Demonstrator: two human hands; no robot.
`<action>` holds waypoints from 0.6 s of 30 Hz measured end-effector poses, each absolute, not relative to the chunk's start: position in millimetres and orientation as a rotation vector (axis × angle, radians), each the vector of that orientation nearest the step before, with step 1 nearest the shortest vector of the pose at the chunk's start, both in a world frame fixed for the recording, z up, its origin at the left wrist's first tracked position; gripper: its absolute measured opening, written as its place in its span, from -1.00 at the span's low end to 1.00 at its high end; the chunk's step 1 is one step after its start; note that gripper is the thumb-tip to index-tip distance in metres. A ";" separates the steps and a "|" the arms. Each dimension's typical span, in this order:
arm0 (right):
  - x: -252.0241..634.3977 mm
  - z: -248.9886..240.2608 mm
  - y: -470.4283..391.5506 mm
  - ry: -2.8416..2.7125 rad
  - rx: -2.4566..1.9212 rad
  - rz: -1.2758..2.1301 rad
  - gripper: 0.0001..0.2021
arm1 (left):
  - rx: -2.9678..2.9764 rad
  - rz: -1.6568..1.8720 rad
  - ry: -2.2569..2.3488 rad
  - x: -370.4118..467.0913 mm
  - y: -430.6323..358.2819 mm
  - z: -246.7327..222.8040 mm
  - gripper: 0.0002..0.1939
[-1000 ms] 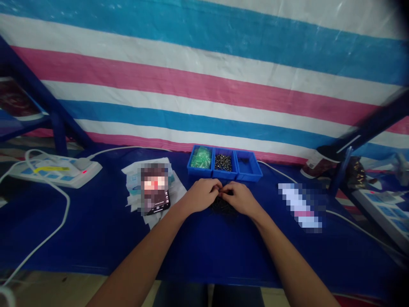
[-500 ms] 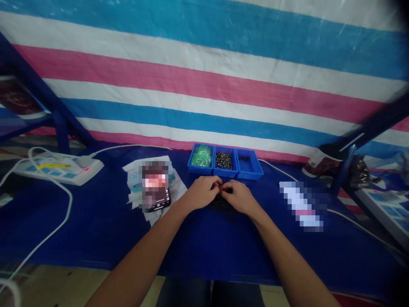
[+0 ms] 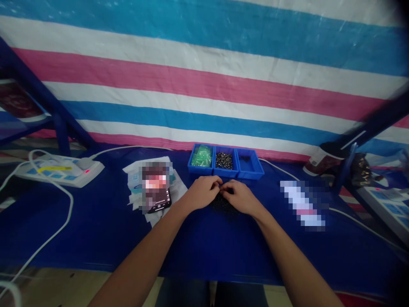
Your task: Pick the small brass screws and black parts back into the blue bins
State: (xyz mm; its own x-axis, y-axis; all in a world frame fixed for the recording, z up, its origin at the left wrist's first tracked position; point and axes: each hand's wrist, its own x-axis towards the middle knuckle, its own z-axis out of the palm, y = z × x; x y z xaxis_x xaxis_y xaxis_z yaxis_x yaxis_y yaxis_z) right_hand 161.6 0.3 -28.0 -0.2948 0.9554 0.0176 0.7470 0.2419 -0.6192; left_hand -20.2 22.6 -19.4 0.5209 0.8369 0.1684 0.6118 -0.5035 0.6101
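Note:
My left hand (image 3: 204,192) and my right hand (image 3: 239,196) meet fingertip to fingertip in the middle of the blue table, both closed in a pinch. Whatever they hold is too small or hidden to make out. Under and just in front of the fingers lies a pile of small black pieces (image 3: 225,206), partly covered by my hands. Right behind them stand three joined blue trays: the left tray (image 3: 200,169) holds green-tinted clear pieces, the middle tray (image 3: 226,172) small metallic parts, and the right tray (image 3: 251,175) a few dark pieces.
A phone (image 3: 159,205) lies on white packaging (image 3: 180,186) to the left. Farther left is a power strip (image 3: 83,180) with white cables. On the right are a blurred-out bright object (image 3: 300,202), a dark-lidded cup (image 3: 316,161) and another power strip (image 3: 383,204).

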 end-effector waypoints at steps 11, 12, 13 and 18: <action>160.6 -28.4 -1.4 -2.140 -1.573 0.705 -0.86 | 2.298 0.599 1.200 -19.9 20.4 -16.4 -0.75; 160.3 -28.7 -1.3 -2.136 -1.579 0.701 -0.87 | 2.297 0.598 1.201 -20.2 20.6 -16.8 -0.75; 160.0 -28.8 -1.3 -2.131 -1.585 0.700 -0.88 | 2.294 0.597 1.201 -20.3 20.8 -17.2 -0.75; 159.6 -29.0 -1.4 -2.112 -1.596 0.725 -0.90 | 2.275 0.617 1.187 -20.2 21.7 -19.7 -0.75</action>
State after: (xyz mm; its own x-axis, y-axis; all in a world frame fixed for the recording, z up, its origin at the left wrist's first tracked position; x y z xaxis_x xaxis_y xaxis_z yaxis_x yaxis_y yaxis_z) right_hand 159.6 -1.4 -29.0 -0.2721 0.9623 0.0021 0.7579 0.2156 -0.6158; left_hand -20.2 21.7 -19.7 0.5180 0.8400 0.1613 0.6151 -0.4968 0.6122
